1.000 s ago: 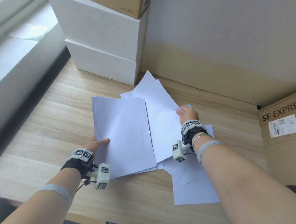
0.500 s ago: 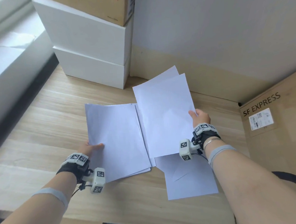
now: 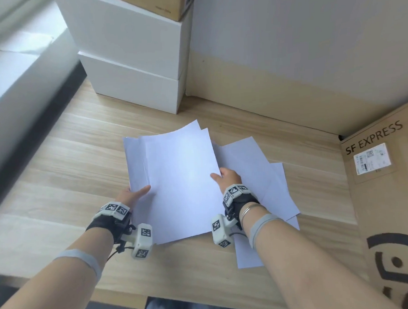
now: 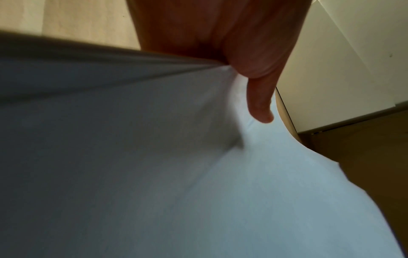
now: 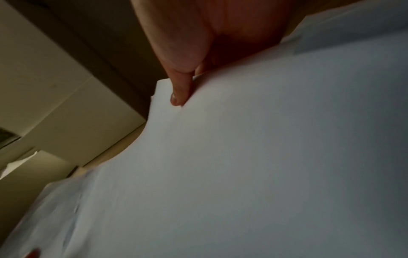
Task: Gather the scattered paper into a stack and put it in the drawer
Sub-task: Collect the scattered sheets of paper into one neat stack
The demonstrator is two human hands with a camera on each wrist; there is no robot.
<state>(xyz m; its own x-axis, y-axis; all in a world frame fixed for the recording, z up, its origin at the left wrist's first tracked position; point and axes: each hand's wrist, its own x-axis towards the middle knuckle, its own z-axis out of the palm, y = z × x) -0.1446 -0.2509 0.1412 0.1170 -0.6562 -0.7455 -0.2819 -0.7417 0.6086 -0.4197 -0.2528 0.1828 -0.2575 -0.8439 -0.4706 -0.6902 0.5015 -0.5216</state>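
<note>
A pile of white paper sheets (image 3: 180,179) lies in the middle of the wooden desk (image 3: 57,176). My left hand (image 3: 134,195) grips the pile's left edge, thumb on top; the left wrist view shows the thumb (image 4: 260,104) pressed on the paper (image 4: 176,174). My right hand (image 3: 225,176) pinches the right edge of the top sheets, laid over the pile; its thumb (image 5: 178,90) lies on the paper (image 5: 243,157). More loose sheets (image 3: 268,188) lie spread under and to the right of my right wrist. No drawer is in view.
Two stacked white boxes (image 3: 132,63) with a brown carton on top stand at the back left against the wall. A large SF EXPRESS cardboard box (image 3: 390,203) stands at the right. A window sill (image 3: 12,70) runs along the left.
My right hand has carried its sheets leftward and laid them on top of the pile that my left hand holds. The loose sheets at the right are now uncovered.
</note>
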